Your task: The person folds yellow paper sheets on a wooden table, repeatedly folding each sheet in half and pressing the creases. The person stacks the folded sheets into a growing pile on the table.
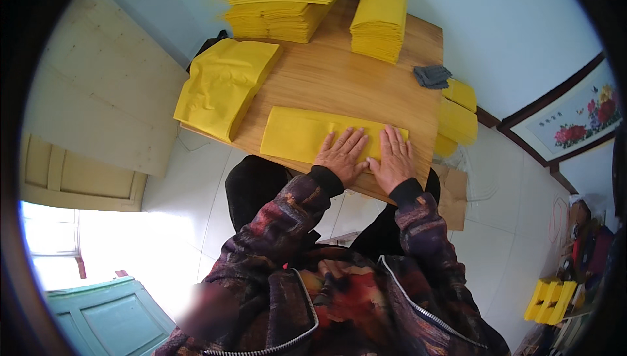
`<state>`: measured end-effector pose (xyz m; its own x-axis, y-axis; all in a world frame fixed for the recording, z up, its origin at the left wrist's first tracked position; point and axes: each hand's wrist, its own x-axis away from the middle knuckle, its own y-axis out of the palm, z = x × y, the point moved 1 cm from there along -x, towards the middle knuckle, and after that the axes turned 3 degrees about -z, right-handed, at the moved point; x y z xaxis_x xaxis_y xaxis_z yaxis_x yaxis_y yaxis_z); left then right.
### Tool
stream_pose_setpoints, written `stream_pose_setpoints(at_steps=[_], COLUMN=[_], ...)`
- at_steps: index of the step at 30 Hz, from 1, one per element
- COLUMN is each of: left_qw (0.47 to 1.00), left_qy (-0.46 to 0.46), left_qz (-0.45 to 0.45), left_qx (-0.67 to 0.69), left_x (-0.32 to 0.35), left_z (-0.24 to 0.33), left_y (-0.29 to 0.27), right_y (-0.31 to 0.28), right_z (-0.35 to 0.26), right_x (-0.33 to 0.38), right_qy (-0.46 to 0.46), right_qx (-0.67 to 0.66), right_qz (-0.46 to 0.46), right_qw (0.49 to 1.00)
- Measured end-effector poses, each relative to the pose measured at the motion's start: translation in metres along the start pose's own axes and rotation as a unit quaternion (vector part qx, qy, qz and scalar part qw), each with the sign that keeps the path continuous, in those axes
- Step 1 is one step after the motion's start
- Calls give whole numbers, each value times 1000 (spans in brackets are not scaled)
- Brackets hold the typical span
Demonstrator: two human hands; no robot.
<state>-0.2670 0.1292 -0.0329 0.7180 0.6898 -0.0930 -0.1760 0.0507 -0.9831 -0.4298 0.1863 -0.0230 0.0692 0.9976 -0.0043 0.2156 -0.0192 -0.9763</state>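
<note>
A long folded yellow sheet (294, 135), fabric-like, lies flat along the near edge of the wooden table (313, 72). My left hand (343, 155) rests on it right of its middle, palm down with the fingers stretched out. Beside it my right hand (393, 158) lies flat near the sheet's right end, fingers extended, and the two thumbs nearly touch. Neither hand grasps anything; both press against the sheet's surface. To the left, a wider pile of yellow sheets (225, 85) with a wrinkled top sits at the table's left corner.
Tall stacks of folded yellow pieces (277, 20) stand at the back left, and another folded stack (379, 16) at the back right. A crumpled grey cloth (432, 77) lies at the right edge. More yellow bundles (457, 121) sit beyond that edge, above a cardboard piece (452, 196).
</note>
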Motion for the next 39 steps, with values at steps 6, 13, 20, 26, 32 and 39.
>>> stream_pose_setpoints(at_steps=[6,13,20,26,32,39], left_qw=[988,985,985,987,988,988], left_qy=[-154,-169,-170,-153,-147,-152], left_qz=[-5,-23,-20,-3,10,-7], left_qx=[5,-12,-16,-39,-38,-40], left_x=[31,39,37,38,39,38], left_z=[-89,-107,-109,-111,-113,-110], left_y=[-16,-28,-26,-22,-21,-24], right_y=[0,-13,12,7,-2,-29], right_z=[3,-25,-74,-25,11,34], right_x=[5,-1,-20,4,25,43], right_qy=[-13,5,-14,14,31,94], right_qx=[-4,21,-21,-4,8,13], right_qz=[12,-32,-31,-16,-22,-91], right_qw=[1000,999,999,1000,999,991])
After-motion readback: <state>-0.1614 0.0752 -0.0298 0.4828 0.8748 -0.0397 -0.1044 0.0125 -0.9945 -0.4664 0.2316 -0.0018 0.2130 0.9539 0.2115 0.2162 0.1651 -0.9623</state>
